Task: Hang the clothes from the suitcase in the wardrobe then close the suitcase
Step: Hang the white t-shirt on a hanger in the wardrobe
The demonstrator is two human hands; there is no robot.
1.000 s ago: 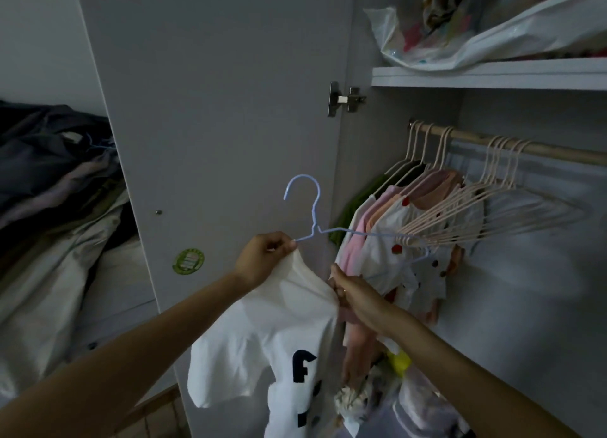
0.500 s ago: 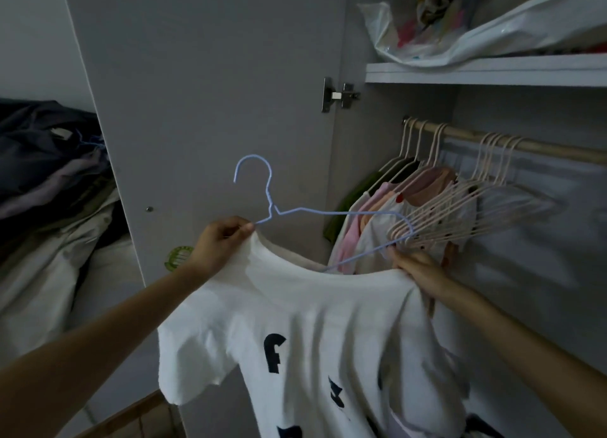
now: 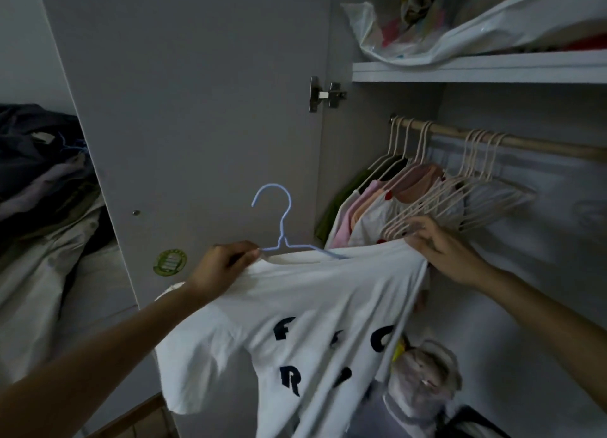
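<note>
A person stands at an open grey wardrobe, both bare arms reaching forward. The left hand (image 3: 223, 267), near the centre of the view, has its fingers curled tight around the left shoulder of a white cotton T-shirt with dark block letters (image 3: 295, 326), pinching it together with the wire of a thin pale blue wire hanger (image 3: 279, 227). The hanger's hook rises upright toward 12 o'clock from that hand, in front of the grey wardrobe door (image 3: 197, 109); its right arm disappears inside the shirt's neckline. The right hand (image 3: 443, 250), at 3 o'clock from the left, grips the shirt's other shoulder with curled fingers, just beside a bunch of empty cream plastic hangers (image 3: 460, 204). The shirt hangs spread between both hands, held below and in front of the wooden hanging rail (image 3: 542, 145) at 2 o'clock. Small pink, peach and white garments (image 3: 368, 214) hang from that rail. A white shelf (image 3: 476, 70) at 1 o'clock carries a clear plastic bag of fabrics (image 3: 460, 27). At 9 o'clock lies a heap of dark and pale clothing (image 3: 42, 188).
</note>
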